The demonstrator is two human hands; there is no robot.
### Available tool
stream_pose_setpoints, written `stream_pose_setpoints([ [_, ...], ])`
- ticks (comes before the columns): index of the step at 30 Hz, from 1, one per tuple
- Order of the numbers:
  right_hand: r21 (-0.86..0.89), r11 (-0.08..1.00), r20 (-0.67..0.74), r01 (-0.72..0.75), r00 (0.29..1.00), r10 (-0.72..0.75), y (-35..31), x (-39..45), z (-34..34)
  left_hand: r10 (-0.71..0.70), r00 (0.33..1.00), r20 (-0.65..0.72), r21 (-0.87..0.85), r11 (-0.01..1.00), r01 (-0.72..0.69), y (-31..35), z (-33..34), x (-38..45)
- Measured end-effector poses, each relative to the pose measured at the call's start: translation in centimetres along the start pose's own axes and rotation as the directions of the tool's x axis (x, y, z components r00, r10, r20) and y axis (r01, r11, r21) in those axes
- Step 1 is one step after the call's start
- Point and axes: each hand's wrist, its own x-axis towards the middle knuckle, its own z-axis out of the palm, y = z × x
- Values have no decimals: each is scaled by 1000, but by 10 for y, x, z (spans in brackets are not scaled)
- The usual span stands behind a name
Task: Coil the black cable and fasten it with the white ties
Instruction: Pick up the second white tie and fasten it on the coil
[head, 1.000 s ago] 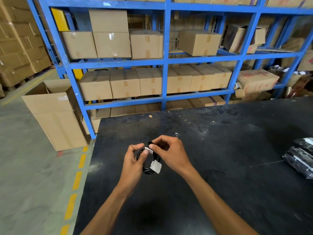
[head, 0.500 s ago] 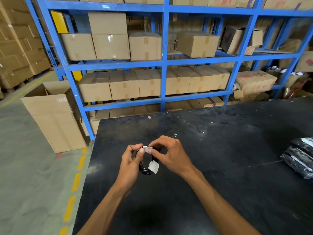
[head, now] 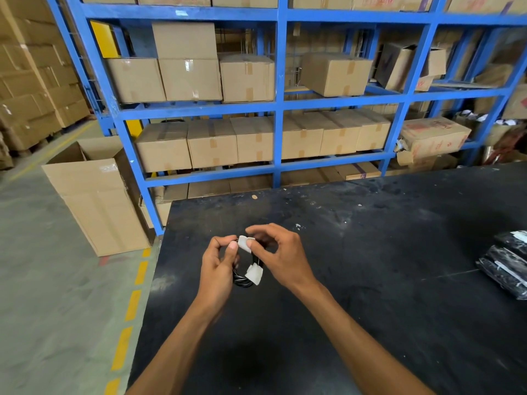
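A small coil of black cable (head: 241,280) hangs between both hands above the black table (head: 370,252). My left hand (head: 218,269) grips the coil's left side, thumb pressed near the top. A white tie (head: 244,242) sits at the top of the coil, pinched between my left thumb and the fingertips of my right hand (head: 281,256). A second white tie (head: 254,274) is wrapped on the coil's lower right. Much of the coil is hidden behind my fingers.
Black plastic-wrapped bundles (head: 506,263) lie at the table's right edge. A blue shelf rack (head: 279,104) full of cardboard boxes stands behind the table. An open cardboard box (head: 94,195) stands on the floor at left, beside yellow dashed floor marks (head: 132,305).
Both hands stay on the coil. My right fingers have shifted over the top white tie, and the coil has turned slightly.
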Motion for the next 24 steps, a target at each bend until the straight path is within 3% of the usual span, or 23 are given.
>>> stream_pose_setpoints([
  [3, -50, 998, 49, 28, 998, -25, 0, 0, -2, 6, 1000, -9, 14, 1000, -6, -1, -3, -1],
  [9, -87, 996, -133, 27, 990, -39, 3, -4, 9, -51, 999, 4, 0, 999, 51, -5, -4, 0],
  [15, -78, 997, -147, -19, 989, 7, 12, -9, 20, -60, 998, -19, 41, 997, 60, -12, -9, -1],
  [20, 53, 957, 61, -284, 958, 280, 24, -16, 30, -164, 985, -48, 37, 986, 165, -28, -23, -3],
  [24, 66, 911, 239, -408, 893, 382, 41, -26, 37, -267, 963, -16, 52, 962, 268, -50, -42, -8],
])
